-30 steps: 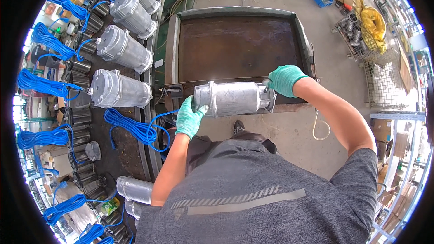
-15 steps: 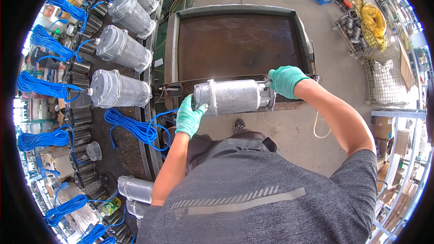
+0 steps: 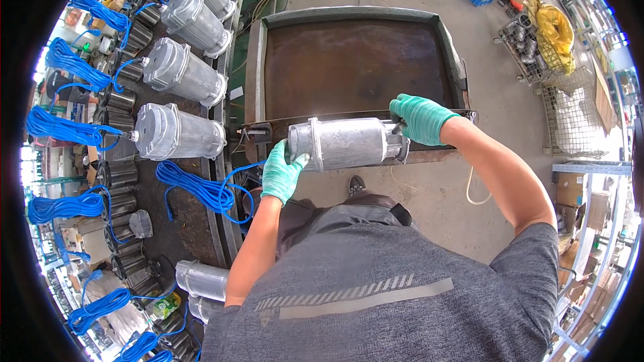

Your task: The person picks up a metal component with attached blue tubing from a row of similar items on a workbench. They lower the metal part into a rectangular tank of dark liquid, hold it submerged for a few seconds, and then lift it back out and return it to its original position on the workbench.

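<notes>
A silver cylindrical motor housing lies on its side across the front edge of the metal tank. My left hand, in a green knit glove, grips its left end, thumb on the near side. Gloved in the same green, my right hand is closed at the open, flanged right end. A small dark piece shows under its fingers, but what they hold is mostly hidden. From beside my left hand, a blue cable runs to a coil on the left.
Similar silver housings stand in a row on the rack to the left, with blue cable coils beyond. A bracket sits at the tank's left front corner. Wire baskets and shelving are on the right.
My right hand has shifted slightly left and turned over the housing's right end. The housing and my left hand hold nearly the same place.
</notes>
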Demonstrator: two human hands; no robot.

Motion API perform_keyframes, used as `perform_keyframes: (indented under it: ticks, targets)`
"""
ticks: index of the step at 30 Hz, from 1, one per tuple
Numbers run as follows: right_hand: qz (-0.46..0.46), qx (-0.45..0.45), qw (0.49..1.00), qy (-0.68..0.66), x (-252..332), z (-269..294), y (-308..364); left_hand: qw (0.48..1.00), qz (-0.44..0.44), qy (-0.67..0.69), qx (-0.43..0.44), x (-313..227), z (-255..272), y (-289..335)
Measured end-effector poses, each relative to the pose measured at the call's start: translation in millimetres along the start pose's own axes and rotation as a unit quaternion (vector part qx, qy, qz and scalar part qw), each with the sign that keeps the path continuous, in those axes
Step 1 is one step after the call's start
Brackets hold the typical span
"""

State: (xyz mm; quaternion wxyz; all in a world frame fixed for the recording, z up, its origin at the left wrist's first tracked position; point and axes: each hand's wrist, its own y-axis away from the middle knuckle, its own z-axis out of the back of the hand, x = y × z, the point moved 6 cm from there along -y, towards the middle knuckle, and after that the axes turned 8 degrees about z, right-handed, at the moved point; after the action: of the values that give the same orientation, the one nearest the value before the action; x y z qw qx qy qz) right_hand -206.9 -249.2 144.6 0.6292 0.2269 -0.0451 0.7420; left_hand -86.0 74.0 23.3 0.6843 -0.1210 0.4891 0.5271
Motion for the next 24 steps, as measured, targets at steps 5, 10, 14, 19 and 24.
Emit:
perform_keyframes:
  ticks: [5, 10, 14, 19, 24]
  targets:
    - [0.064, 0.058, 0.993, 0.079, 8, 2, -3, 1.0, -0.01, -0.004, 0.003, -2, 0, 0]
    - [0.132, -0.054, 0.983, 0.118, 4, 9, 3, 1.0, -0.013, 0.0, -0.014, 7, 1, -3]
    - [-0.027, -0.163, 0.985, -0.048, -16, 52, 34, 1.0, -0.02, 0.005, -0.014, 7, 2, -3]
    - [-0.291, -0.393, 0.837, -0.244, -87, 47, 144, 1.0, -0.015, 0.024, -0.012, 1, 0, 0]
    - [-0.4, -0.514, 0.698, -0.298, -145, -44, 230, 1.0, -0.003, 0.007, -0.013, -7, 4, 5]
